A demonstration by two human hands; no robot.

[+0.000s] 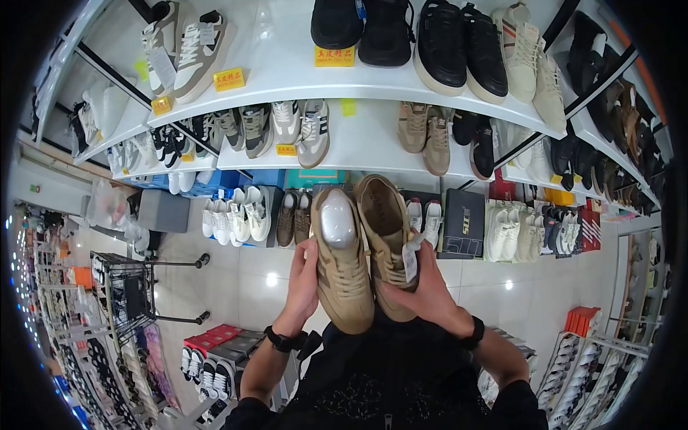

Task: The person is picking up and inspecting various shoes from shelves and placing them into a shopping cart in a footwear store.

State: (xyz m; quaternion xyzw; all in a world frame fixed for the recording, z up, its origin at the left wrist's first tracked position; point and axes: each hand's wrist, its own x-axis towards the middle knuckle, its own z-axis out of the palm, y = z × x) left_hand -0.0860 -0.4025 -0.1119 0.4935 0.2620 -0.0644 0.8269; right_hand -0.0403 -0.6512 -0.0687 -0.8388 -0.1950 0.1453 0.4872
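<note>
The left hand [304,278] is partly closed against the outer side of one tan shoe [350,290], though how far its fingers reach underneath is hidden. The right hand [433,290] clasps the matching shoe [381,249], thumb laid over its laced front, the other fingers mostly out of sight. Both shoes are held up in front of the person's chest, side by side, toes towards the body. A clear plastic insert [337,223] fills the opening of the first; a white tag [411,264] hangs by the second, near the right hand.

They look light, with soft, bendable uppers and firmer soles, neither slippery nor fragile. The sole edges or the heel should give the surest hold; the insert and tag seem poor places to grip.

Beyond them are a dark shoebox [464,222], then the lower shelf [365,129] and upper shelf [272,68], both carrying more shoes.
</note>
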